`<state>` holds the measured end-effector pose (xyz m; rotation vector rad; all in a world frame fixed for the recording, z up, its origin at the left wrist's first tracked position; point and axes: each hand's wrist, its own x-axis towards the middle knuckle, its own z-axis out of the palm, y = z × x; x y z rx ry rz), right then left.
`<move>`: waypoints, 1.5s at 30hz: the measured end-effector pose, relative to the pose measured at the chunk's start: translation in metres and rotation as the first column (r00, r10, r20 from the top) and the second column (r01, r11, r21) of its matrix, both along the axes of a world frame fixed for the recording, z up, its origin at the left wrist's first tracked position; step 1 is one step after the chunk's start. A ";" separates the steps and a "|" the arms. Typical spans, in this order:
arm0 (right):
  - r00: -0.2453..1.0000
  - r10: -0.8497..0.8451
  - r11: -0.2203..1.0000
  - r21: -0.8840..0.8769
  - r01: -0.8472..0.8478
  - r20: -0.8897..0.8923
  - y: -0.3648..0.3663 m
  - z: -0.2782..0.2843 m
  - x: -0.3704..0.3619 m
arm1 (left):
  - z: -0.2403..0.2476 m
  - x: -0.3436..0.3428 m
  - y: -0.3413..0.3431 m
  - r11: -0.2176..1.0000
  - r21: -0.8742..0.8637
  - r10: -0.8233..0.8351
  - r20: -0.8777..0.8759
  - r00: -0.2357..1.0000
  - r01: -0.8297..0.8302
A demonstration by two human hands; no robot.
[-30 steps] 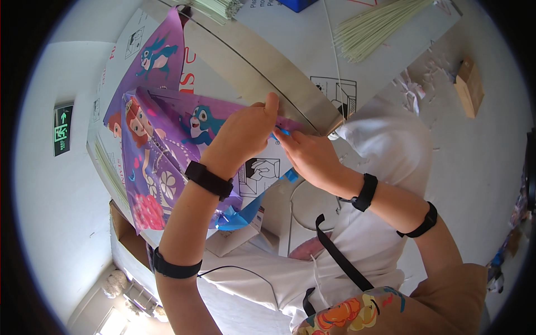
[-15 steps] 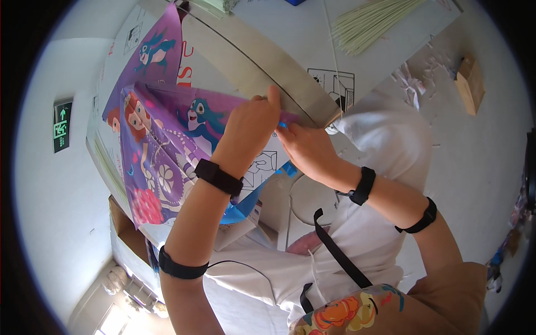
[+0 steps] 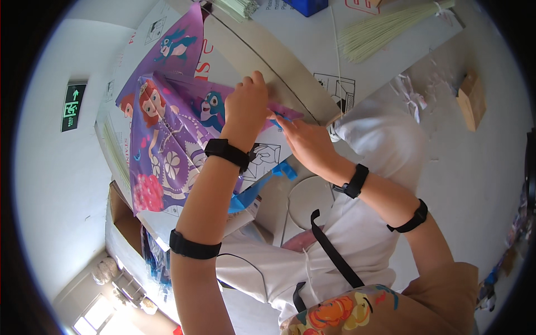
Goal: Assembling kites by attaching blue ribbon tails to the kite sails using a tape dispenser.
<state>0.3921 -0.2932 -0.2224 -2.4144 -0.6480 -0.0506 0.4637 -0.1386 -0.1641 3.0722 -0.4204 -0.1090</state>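
Purple printed kite [image 3: 167, 139], thin and glossy, pinched at its corner by both hands: left [image 3: 245, 109], right [image 3: 304, 142].

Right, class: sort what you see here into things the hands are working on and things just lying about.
In hand:
- purple cartoon kite
- left hand pressing on the kite
- right hand at the kite's corner
- thin rod along the kite's edge

Lying about:
- bundle of pale sticks
- small brown box
- blue box
- green wall sign
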 end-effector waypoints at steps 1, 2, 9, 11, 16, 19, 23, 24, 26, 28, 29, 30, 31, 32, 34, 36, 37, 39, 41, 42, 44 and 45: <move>1.000 0.002 1.000 0.006 -0.002 0.010 0.001 0.000 0.000 | 0.002 -0.002 0.002 0.996 -0.023 0.085 -0.087 0.993 -0.087; 1.000 0.003 1.000 -0.024 -0.003 0.004 0.000 -0.001 -0.001 | 0.002 -0.004 0.002 0.985 -0.045 0.159 -0.178 0.971 -0.169; 0.998 -0.035 0.997 0.066 0.038 -0.044 -0.001 -0.007 -0.001 | -0.030 -0.055 0.002 0.778 -0.527 0.436 0.060 0.898 -0.342; 0.995 -0.051 0.995 0.084 0.058 -0.081 -0.004 -0.004 -0.001 | -0.030 -0.076 -0.008 0.791 -0.506 0.411 0.024 0.911 -0.344; 0.980 -0.057 0.983 0.162 0.089 -0.192 -0.003 0.004 0.002 | -0.040 -0.109 -0.010 0.955 -0.263 0.171 0.105 0.980 -0.139; 0.961 -0.030 0.967 0.234 0.098 -0.276 -0.010 0.015 0.000 | -0.044 -0.111 -0.012 0.975 -0.176 0.156 0.100 0.983 -0.137; 0.897 -0.050 0.950 0.257 0.179 -0.439 -0.032 0.017 -0.004 | -0.041 -0.114 -0.016 0.974 -0.171 0.153 0.023 0.988 -0.147; 0.871 -0.061 0.945 0.254 0.208 -0.487 -0.038 0.022 -0.005 | -0.040 -0.114 -0.016 0.972 -0.179 0.157 0.027 0.987 -0.149; 0.850 -0.075 0.939 0.250 0.236 -0.522 -0.053 0.037 -0.008 | -0.037 -0.115 -0.018 0.984 -0.144 0.111 0.047 0.993 -0.103; 0.804 -0.094 0.911 0.275 0.307 -0.587 -0.068 0.059 -0.016 | -0.032 -0.117 -0.015 0.986 -0.129 0.111 0.017 0.994 -0.108; 0.813 -0.099 0.914 0.270 0.302 -0.573 -0.079 0.070 -0.022 | -0.027 -0.116 -0.016 0.988 -0.110 0.105 -0.010 0.994 -0.105; 0.833 -0.143 0.874 0.326 0.359 -0.534 -0.088 0.074 -0.029 | -0.029 -0.117 -0.014 0.987 -0.120 0.109 -0.001 0.994 -0.108; 0.848 -0.188 0.828 0.385 0.408 -0.495 -0.097 0.079 -0.036 | -0.034 -0.119 -0.011 0.986 -0.127 0.107 -0.014 0.994 -0.108; 0.854 -0.197 0.830 0.382 0.406 -0.481 -0.109 0.089 -0.043 | -0.035 -0.118 -0.012 0.986 -0.135 0.097 -0.023 0.995 -0.099; 0.837 -0.323 0.692 0.494 0.527 -0.441 -0.131 0.110 -0.057 | -0.034 -0.118 -0.016 0.984 -0.155 0.090 -0.001 0.996 -0.089; 0.852 -0.434 0.687 0.504 0.523 -0.292 -0.147 0.136 -0.075 | -0.036 -0.118 -0.017 0.983 -0.170 0.079 0.024 0.997 -0.074; 0.839 -0.523 0.683 0.514 0.519 -0.152 -0.150 0.149 -0.084 | -0.039 -0.116 -0.013 0.981 -0.181 0.079 0.013 0.997 -0.076; 0.857 -0.516 0.734 0.511 0.447 -0.008 -0.153 0.181 -0.106 | -0.045 -0.120 0.001 0.978 -0.194 0.077 0.024 0.997 -0.071; 0.855 -0.500 0.783 0.494 0.379 0.138 -0.151 0.206 -0.126 | -0.044 -0.123 0.012 0.900 -0.431 0.088 0.020 0.996 -0.071; 0.870 -0.443 0.802 0.530 0.275 0.218 -0.151 0.217 -0.136 | -0.040 -0.128 0.010 0.897 -0.438 0.079 0.036 0.996 -0.056; 0.848 -0.398 0.797 0.589 0.131 0.350 -0.149 0.235 -0.155 | -0.031 -0.147 0.001 0.699 -0.688 0.365 0.108 0.924 -0.196; 0.835 -0.417 0.798 0.585 0.147 0.359 -0.150 0.240 -0.164 | -0.008 -0.161 -0.009 0.636 -0.753 0.335 0.073 0.940 -0.168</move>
